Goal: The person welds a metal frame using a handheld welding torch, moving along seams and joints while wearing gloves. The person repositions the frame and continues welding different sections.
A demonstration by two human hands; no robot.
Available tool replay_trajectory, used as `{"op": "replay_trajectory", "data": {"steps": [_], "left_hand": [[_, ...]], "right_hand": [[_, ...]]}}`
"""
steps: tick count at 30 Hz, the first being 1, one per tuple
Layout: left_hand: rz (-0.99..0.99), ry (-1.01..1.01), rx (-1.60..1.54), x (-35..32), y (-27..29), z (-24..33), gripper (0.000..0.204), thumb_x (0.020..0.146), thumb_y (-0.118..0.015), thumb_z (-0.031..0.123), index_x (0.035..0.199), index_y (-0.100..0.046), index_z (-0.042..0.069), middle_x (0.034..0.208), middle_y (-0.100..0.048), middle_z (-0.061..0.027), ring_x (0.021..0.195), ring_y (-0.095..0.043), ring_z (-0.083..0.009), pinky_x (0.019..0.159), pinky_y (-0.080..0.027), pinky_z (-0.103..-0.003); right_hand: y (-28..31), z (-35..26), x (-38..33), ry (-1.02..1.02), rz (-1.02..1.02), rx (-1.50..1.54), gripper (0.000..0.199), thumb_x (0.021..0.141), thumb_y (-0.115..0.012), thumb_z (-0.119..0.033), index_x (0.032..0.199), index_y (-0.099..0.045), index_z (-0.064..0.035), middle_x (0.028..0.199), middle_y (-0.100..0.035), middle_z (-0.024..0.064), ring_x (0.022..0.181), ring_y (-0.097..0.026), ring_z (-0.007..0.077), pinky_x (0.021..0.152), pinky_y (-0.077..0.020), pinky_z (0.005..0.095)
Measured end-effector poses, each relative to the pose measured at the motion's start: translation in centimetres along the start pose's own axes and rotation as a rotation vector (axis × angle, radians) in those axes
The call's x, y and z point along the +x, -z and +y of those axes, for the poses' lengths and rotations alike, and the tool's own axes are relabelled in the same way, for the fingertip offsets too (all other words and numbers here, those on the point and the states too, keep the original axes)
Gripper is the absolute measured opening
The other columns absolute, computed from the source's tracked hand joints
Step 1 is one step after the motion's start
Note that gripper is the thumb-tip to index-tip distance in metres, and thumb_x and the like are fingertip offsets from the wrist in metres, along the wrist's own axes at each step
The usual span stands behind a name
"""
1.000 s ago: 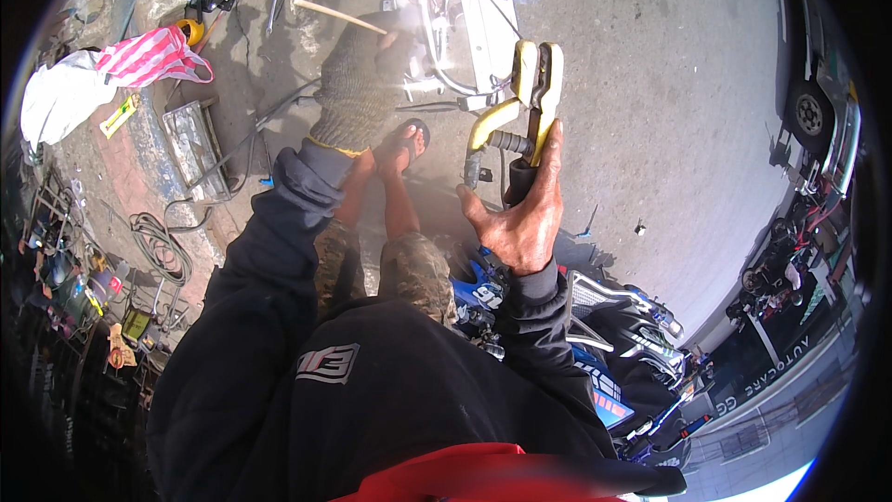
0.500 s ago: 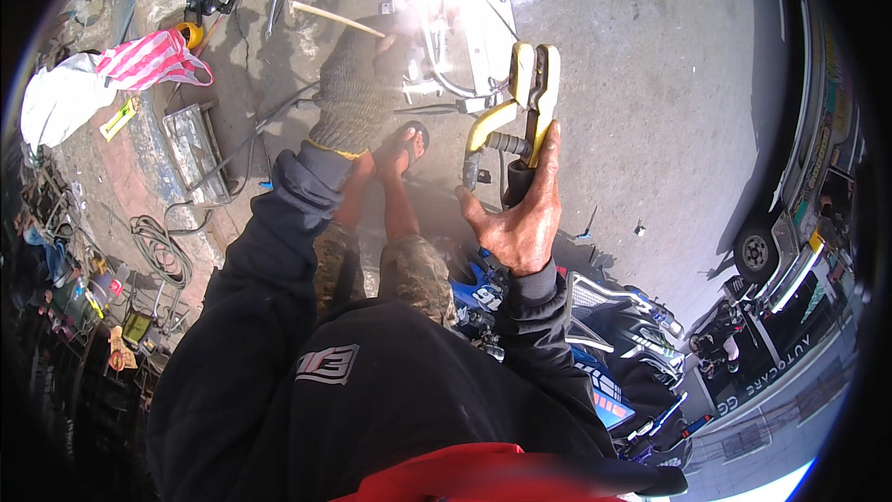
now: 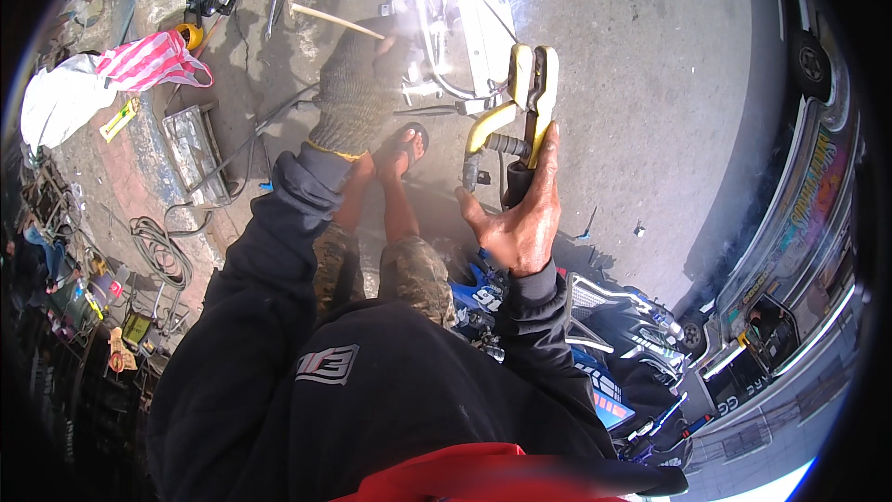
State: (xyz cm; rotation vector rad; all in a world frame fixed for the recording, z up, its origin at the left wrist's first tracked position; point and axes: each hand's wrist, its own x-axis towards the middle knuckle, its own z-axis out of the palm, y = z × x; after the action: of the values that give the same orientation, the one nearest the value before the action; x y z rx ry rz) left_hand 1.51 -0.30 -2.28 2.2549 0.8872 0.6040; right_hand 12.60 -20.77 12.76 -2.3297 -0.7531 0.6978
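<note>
My right hand (image 3: 522, 228) is wrapped round the dark grip of a welding electrode holder (image 3: 546, 84) with yellow jaws. A cable hangs beside its grip. My left hand (image 3: 358, 93) wears a grey knit glove with a yellow cuff edge and reaches forward beside a pale metal frame (image 3: 478, 14). A wooden stick or handle (image 3: 336, 20) runs up to its fingertips, and whether the fingers grip it cannot be made out. Bright glare lies on the frame. The electrode itself is lost in that light.
Wrenches (image 3: 272, 14) lie at the far left. A striped plastic bag (image 3: 153, 60), a worn box (image 3: 197, 153) and a coiled cable (image 3: 163, 251) are on the left. A parked motorcycle (image 3: 613, 325) stands close on my right, with a vehicle (image 3: 790, 214) passing beyond it.
The glare over the metal frame has shrunk, so more of the frame shows. The vehicle at the right has moved nearer along the road. Both my hands stay in place.
</note>
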Motion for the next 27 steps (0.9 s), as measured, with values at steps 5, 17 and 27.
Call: {"op": "replay_trajectory", "data": {"steps": [5,17,27], "left_hand": [[0.023,0.026,-0.015,0.0,0.4,0.6,0.034,0.090,-0.065,0.007,0.124,-0.065,0.008,0.112,-0.069,-0.0149,0.098,-0.068,-0.0354,0.078,-0.056,-0.044],[0.035,0.105,-0.075,0.7,1.2,1.9,0.023,0.096,-0.064,0.013,0.116,-0.068,0.003,0.106,-0.071,-0.0172,0.095,-0.070,-0.0367,0.081,-0.056,-0.043],[0.061,0.135,-0.083,0.6,1.2,2.2,0.021,0.097,-0.064,0.015,0.112,-0.069,0.002,0.104,-0.071,-0.0179,0.096,-0.071,-0.0369,0.080,-0.056,-0.043]], "right_hand": [[-0.1,0.0,-0.1,0.013,0.006,0.010,0.120,0.067,-0.086,-0.019,0.160,-0.015,0.0056,0.135,-0.056,0.0314,0.117,-0.065,0.0363,0.098,-0.0548,0.0413],[-0.2,0.4,0.0,0.020,-0.001,0.035,0.119,0.068,-0.086,-0.020,0.160,-0.014,0.0049,0.134,-0.057,0.0307,0.116,-0.065,0.0359,0.096,-0.0554,0.0415],[0.0,0.5,-0.2,0.009,-0.005,0.019,0.121,0.068,-0.087,-0.022,0.160,-0.014,0.0056,0.136,-0.056,0.0310,0.119,-0.064,0.0354,0.098,-0.0541,0.0414]]}}
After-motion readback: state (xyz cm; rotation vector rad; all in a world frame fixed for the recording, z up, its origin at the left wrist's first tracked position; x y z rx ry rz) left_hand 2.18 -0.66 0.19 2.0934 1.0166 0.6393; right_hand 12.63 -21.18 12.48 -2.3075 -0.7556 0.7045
